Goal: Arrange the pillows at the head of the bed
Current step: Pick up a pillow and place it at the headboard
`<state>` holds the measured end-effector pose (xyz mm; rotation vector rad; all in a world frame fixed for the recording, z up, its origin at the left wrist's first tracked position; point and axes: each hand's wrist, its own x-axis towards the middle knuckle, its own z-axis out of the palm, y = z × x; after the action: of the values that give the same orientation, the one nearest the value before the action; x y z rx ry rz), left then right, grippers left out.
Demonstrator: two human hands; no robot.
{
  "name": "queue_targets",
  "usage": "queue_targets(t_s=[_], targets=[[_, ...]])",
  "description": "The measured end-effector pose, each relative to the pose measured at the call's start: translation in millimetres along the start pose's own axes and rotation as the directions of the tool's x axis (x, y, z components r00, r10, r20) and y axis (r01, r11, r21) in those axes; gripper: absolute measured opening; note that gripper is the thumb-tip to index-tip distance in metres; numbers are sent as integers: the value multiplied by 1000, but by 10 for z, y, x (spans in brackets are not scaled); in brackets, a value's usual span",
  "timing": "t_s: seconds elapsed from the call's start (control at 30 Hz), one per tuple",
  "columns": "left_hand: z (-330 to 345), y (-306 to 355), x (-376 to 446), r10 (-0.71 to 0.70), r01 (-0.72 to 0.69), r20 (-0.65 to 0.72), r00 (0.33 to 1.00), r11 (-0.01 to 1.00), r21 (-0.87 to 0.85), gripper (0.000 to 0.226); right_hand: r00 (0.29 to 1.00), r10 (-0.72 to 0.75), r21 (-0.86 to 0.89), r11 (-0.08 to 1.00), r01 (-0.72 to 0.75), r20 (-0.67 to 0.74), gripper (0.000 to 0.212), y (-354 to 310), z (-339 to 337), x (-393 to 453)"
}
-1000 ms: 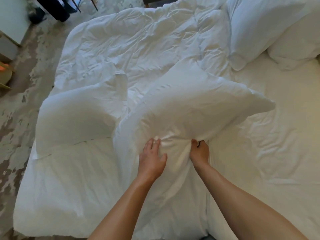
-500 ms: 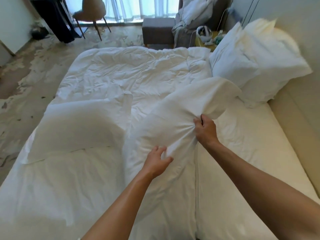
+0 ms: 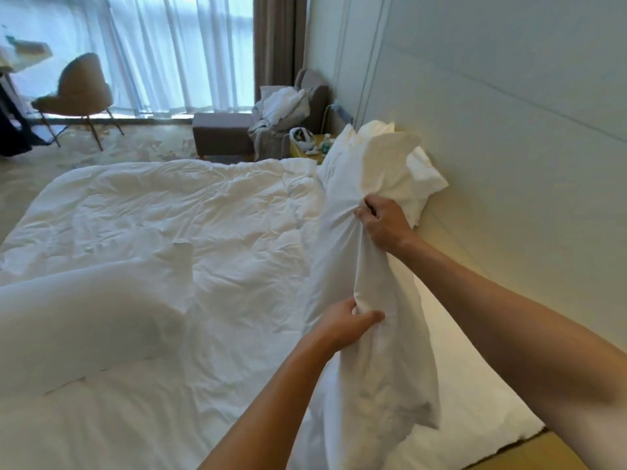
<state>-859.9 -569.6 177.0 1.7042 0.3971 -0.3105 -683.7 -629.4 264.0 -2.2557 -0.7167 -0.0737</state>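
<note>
A long white pillow hangs lifted above the bed's right side, near the headboard wall. My right hand is shut on its upper part, bunching the case. Lower down, my left hand pinches a fold of the same pillow. Behind it, other white pillows lean against the wall at the far end of the bed's head. Another white pillow lies flat on the left of the bed.
A crumpled white duvet covers the bed's middle. Bare mattress sheet runs along the pale wall. Beyond the bed stand a yellow nightstand with small items, a grey armchair with laundry, and a brown chair by the curtains.
Both hands have raised the pillow off the duvet and carried it right toward the wall. My left hand now grips its cloth. The view has tilted up toward the window.
</note>
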Motion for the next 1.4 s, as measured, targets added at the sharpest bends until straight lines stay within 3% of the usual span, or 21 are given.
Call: queue_targets(t_s=[0.27,0.43,0.5,0.53,0.57,0.6,0.63,0.67,0.7,0.73,0.8,0.83,0.9,1.0,1.2,1.4], targets=[[955,306,86,133,-160,285,949,985,72,98,999,15,-112,994,-18,-29,43,302,-969,-516],[1011,361,182,113,-247,384,917,915,320,79,999,35,-116,993,-34,-1,32,631,-1225,-783],[824,478,189,328,-379,225,918,892,246,46,1000,25,-103,994,-23,18,35,759,-1220,-871],[698,530,184,470,-469,34,882,869,159,28,999,28,-87,996,-24,38,36,828,-1184,-917],[560,556,187,567,-551,-197,800,824,132,17,997,34,-66,997,-29,71,36,897,-1123,-969],[422,574,199,628,-599,-384,677,773,207,14,993,39,-48,998,-33,111,36,962,-1036,-1027],[289,566,231,669,-589,-477,570,738,330,17,986,41,-38,999,-36,159,35,1024,-923,-1101],[176,509,298,694,-543,-476,539,719,434,26,977,44,-34,999,-38,210,35,1089,-783,-1185],[97,406,393,684,-471,-418,598,722,507,36,964,48,-35,999,-41,263,34,1151,-616,-1287],[53,262,494,626,-376,-325,709,725,576,45,949,58,-41,998,-48,311,35,1206,-443,-1399],[54,-117,624,349,-185,-96,932,687,703,47,923,84,-36,996,-76,376,38,1314,-87,-1625],[97,-303,640,206,-126,-21,978,674,728,36,919,105,-22,994,-104,379,36,1358,64,-1715],[190,-607,611,99,-60,-11,995,689,722,22,923,160,-15,986,-165,349,25,1421,278,-1830],[210,-765,608,192,-70,-98,976,711,700,21,940,189,-92,981,-170,284,13,1539,370,-1901],[47,-657,673,261,-94,-150,954,730,677,19,923,293,-413,894,-172,251,40,2059,56,-2117],[-6,-482,737,365,-148,-190,911,722,676,17,904,402,-382,866,-323,146,19,2376,-239,-2194]])
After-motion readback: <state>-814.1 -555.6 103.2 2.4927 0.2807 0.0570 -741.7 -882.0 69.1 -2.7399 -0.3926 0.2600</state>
